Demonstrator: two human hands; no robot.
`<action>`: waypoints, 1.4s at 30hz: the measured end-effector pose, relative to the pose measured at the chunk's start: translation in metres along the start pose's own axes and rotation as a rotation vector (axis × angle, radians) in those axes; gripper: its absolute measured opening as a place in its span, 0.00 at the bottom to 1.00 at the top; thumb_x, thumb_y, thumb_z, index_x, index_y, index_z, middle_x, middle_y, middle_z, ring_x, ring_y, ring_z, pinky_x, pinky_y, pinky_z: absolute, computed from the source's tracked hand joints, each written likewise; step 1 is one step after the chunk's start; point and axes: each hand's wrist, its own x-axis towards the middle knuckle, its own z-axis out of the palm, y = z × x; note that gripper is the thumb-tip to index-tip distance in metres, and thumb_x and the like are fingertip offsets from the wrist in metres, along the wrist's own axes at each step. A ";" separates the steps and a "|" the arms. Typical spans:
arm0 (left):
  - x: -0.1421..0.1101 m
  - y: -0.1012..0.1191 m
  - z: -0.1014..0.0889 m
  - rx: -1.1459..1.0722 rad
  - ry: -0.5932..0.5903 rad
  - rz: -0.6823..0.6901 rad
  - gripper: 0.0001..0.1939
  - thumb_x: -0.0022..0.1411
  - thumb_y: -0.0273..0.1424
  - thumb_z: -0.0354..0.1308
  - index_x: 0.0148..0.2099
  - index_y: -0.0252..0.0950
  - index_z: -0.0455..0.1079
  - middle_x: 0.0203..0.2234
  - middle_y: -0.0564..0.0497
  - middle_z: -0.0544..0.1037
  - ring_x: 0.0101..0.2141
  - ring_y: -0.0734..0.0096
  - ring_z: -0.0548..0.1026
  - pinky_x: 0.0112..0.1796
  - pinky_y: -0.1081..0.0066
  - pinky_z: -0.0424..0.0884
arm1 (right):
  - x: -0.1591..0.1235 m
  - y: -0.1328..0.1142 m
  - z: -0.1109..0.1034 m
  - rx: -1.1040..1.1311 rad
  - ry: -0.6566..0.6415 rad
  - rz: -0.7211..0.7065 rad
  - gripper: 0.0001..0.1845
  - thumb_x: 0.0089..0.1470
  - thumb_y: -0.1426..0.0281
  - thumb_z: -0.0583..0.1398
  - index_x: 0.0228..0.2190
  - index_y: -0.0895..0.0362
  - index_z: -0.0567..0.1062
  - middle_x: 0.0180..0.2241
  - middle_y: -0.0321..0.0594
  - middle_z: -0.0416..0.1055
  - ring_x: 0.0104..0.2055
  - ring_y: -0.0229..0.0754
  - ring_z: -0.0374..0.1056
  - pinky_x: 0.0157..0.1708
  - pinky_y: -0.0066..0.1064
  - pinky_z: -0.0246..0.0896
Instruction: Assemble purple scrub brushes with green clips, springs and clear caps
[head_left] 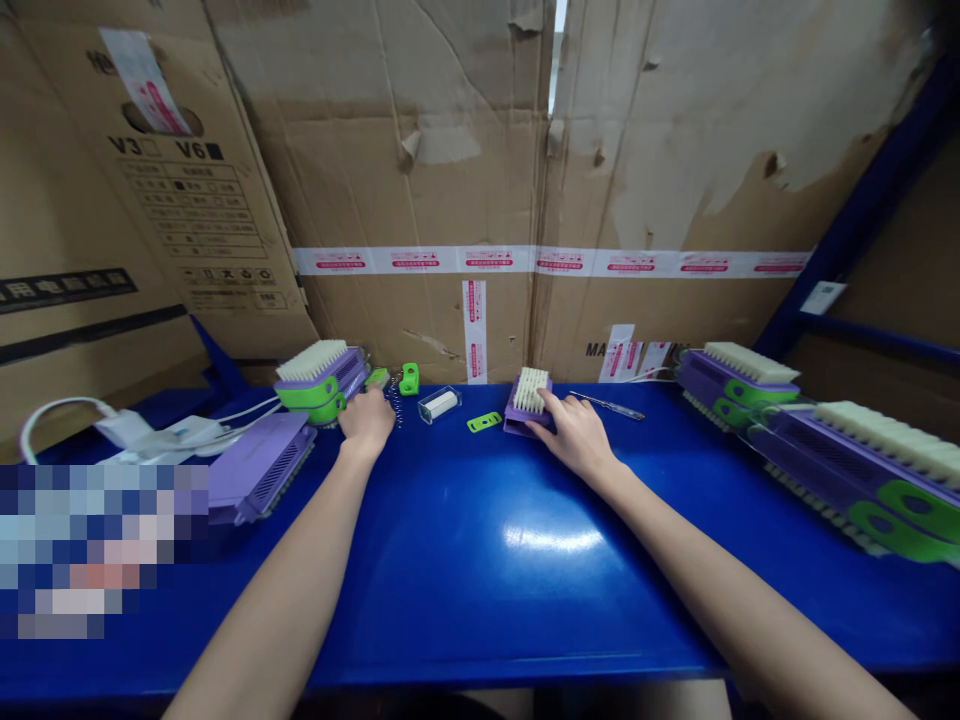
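Note:
My right hand (576, 432) grips a small purple brush block with cream bristles (531, 388), thumb low on its side and fingertips against the bristles. On the left, my left hand (367, 424) is closed, its fingertips turned down and away from view; whatever they hold is hidden. Just beyond it lie a small green part (377, 378) and a thin coiled spring (397, 402). A bright green bracket (409, 379) stands beside the spring. Between my hands are a clear box with a white block (441, 402) and a flat green slotted plate (484, 422).
Purple-and-green brush units stand left (311, 385) and right (739, 385), with a larger one (885, 470) nearer. A purple housing (259, 465), white adapters (161, 438) and cables lie left. A screwdriver (619, 408) rests beyond my right hand. Cardboard (420, 180) walls the blue table (465, 580).

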 end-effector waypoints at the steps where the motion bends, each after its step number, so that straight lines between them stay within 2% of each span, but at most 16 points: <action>1: 0.001 -0.001 0.000 0.001 -0.002 0.013 0.18 0.60 0.31 0.47 0.50 0.29 0.66 0.41 0.33 0.75 0.42 0.45 0.74 0.38 0.58 0.69 | 0.000 0.000 0.000 0.000 -0.001 -0.002 0.26 0.58 0.56 0.53 0.51 0.62 0.67 0.32 0.48 0.75 0.36 0.48 0.68 0.36 0.34 0.52; 5: 0.002 -0.001 -0.001 0.009 0.036 0.061 0.17 0.60 0.30 0.47 0.50 0.33 0.66 0.39 0.36 0.76 0.42 0.48 0.75 0.38 0.59 0.69 | 0.000 0.000 -0.001 -0.002 -0.005 -0.001 0.26 0.59 0.57 0.53 0.50 0.62 0.67 0.32 0.48 0.75 0.36 0.48 0.68 0.36 0.34 0.52; 11: -0.001 0.004 -0.006 -0.017 0.192 0.107 0.17 0.62 0.30 0.42 0.48 0.33 0.67 0.42 0.38 0.74 0.40 0.51 0.75 0.36 0.61 0.69 | 0.000 0.000 -0.001 0.001 -0.010 0.000 0.26 0.59 0.57 0.52 0.50 0.62 0.67 0.32 0.48 0.75 0.35 0.48 0.67 0.36 0.34 0.52; 13: -0.002 0.005 -0.007 -0.020 0.210 0.118 0.17 0.62 0.30 0.42 0.48 0.33 0.67 0.42 0.38 0.74 0.40 0.52 0.75 0.36 0.62 0.68 | 0.000 0.000 -0.002 0.002 -0.010 0.000 0.26 0.59 0.57 0.52 0.51 0.62 0.67 0.32 0.48 0.75 0.35 0.47 0.68 0.36 0.34 0.52; 21: -0.001 0.001 -0.005 0.035 0.071 0.094 0.17 0.62 0.30 0.42 0.46 0.34 0.70 0.41 0.37 0.75 0.41 0.51 0.74 0.37 0.61 0.68 | 0.000 0.000 -0.002 0.009 0.000 -0.003 0.25 0.59 0.57 0.52 0.51 0.62 0.67 0.32 0.48 0.75 0.35 0.48 0.68 0.36 0.34 0.53; 26: -0.004 0.008 -0.009 0.128 0.100 0.083 0.20 0.60 0.41 0.47 0.42 0.30 0.72 0.44 0.33 0.73 0.47 0.46 0.69 0.41 0.57 0.67 | 0.000 0.000 -0.001 0.012 -0.006 -0.014 0.26 0.59 0.57 0.53 0.50 0.63 0.67 0.32 0.48 0.75 0.36 0.48 0.68 0.36 0.34 0.52; 28: -0.004 0.010 -0.009 0.161 0.062 0.086 0.22 0.57 0.44 0.52 0.42 0.30 0.73 0.43 0.33 0.73 0.48 0.44 0.69 0.42 0.56 0.66 | 0.000 0.000 -0.001 0.013 -0.005 -0.018 0.26 0.58 0.57 0.53 0.50 0.63 0.67 0.32 0.48 0.74 0.35 0.47 0.68 0.36 0.33 0.52; 31: -0.003 0.010 -0.009 0.162 -0.029 0.099 0.20 0.55 0.42 0.54 0.42 0.30 0.73 0.40 0.34 0.76 0.46 0.45 0.71 0.42 0.57 0.67 | 0.000 0.000 0.000 0.008 0.007 -0.020 0.26 0.58 0.57 0.53 0.50 0.63 0.67 0.32 0.47 0.74 0.35 0.47 0.68 0.36 0.33 0.53; 33: -0.002 0.010 -0.010 0.135 -0.030 0.090 0.18 0.56 0.39 0.52 0.41 0.31 0.73 0.39 0.35 0.76 0.45 0.47 0.72 0.40 0.59 0.68 | 0.000 0.000 0.000 0.004 0.014 -0.020 0.26 0.59 0.57 0.53 0.50 0.63 0.67 0.31 0.47 0.75 0.35 0.48 0.68 0.36 0.33 0.52; 38: -0.005 0.014 -0.019 0.020 0.107 0.031 0.22 0.60 0.40 0.45 0.41 0.30 0.73 0.37 0.34 0.76 0.40 0.47 0.74 0.35 0.60 0.69 | 0.000 0.000 -0.001 -0.002 0.008 -0.015 0.26 0.58 0.57 0.53 0.50 0.62 0.67 0.32 0.47 0.75 0.35 0.48 0.68 0.35 0.34 0.52; 42: -0.008 0.016 -0.021 -0.025 0.259 0.079 0.21 0.63 0.37 0.41 0.44 0.30 0.71 0.38 0.35 0.75 0.42 0.49 0.72 0.35 0.61 0.68 | 0.000 0.000 -0.001 0.003 0.005 -0.008 0.26 0.59 0.57 0.53 0.51 0.62 0.67 0.33 0.48 0.75 0.36 0.48 0.68 0.36 0.34 0.53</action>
